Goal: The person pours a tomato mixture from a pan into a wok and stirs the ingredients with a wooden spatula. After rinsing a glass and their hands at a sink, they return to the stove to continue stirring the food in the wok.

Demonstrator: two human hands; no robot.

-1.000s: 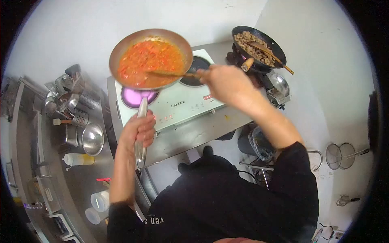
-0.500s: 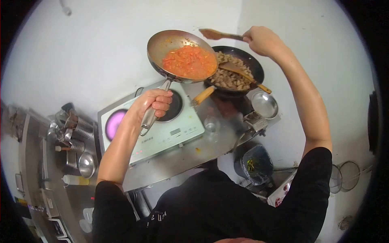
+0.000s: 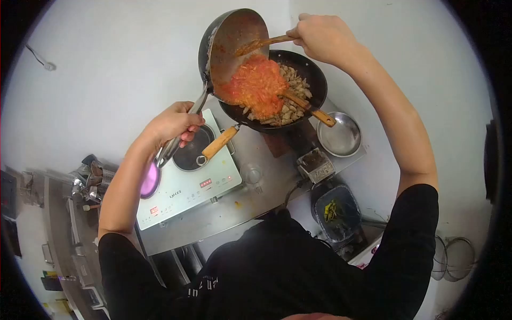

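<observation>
My left hand (image 3: 173, 126) is wrapped round the metal handle of a frying pan (image 3: 234, 31), tilted steeply on its side. Chopped tomato in sauce (image 3: 258, 82) slides over its lower edge onto pieces of cooked meat (image 3: 295, 90) in a black wok (image 3: 318, 74). In my right hand (image 3: 324, 40) is a wooden spatula (image 3: 253, 47), its blade inside the tilted pan above the tomato. A second wooden spatula (image 3: 312, 111) rests in the wok, its blade partly covered by tomato. The wok's wooden handle (image 3: 220, 142) points toward my left forearm.
Below my left hand stands a white two-plate induction cooker (image 3: 186, 189), one plate lit purple. A steel bowl (image 3: 340, 134) and a glass (image 3: 250, 173) stand on the steel counter (image 3: 224, 213). Under its edge is a dark bin (image 3: 341, 218) with green scraps. Strainers (image 3: 453, 258) hang at right.
The frying pan has tipped from nearly level onto its side over the wok, and tomato has poured onto the meat. My right hand has brought its spatula down-left into the pan.
</observation>
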